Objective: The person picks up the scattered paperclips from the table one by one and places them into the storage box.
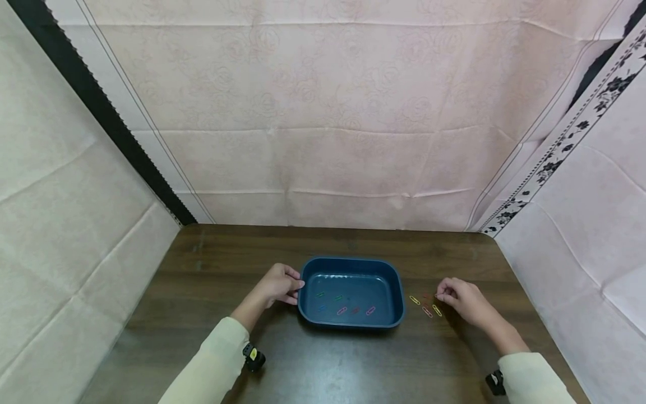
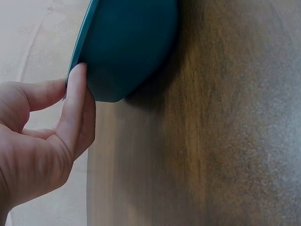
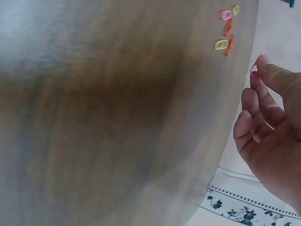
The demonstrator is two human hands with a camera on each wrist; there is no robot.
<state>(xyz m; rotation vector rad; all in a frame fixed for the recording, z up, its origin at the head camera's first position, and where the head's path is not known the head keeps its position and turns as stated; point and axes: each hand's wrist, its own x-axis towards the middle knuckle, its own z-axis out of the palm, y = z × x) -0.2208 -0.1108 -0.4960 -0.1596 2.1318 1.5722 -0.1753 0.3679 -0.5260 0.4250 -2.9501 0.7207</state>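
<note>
A blue rectangular tray (image 1: 351, 324) stands on the wooden table, with several paper clips in green, blue, pink and red lying in it. My left hand (image 1: 280, 285) pinches the tray's left rim between thumb and fingers, seen closely in the left wrist view on the tray's edge (image 2: 127, 42). To the right of the tray, my right hand (image 1: 463, 300) pinches a pinkish-red paper clip (image 3: 251, 70) between thumb and forefinger, its other fingers curled. Just left of that hand lie loose clips, among them a yellow paper clip (image 1: 415, 300) and a pink paper clip (image 1: 427, 312).
The brown wooden table (image 1: 323, 365) ends at a pale cloth wall (image 1: 323, 168) behind the tray. Further cloth walls rise at the left and right sides. Dark wristbands sit on both of the person's wrists.
</note>
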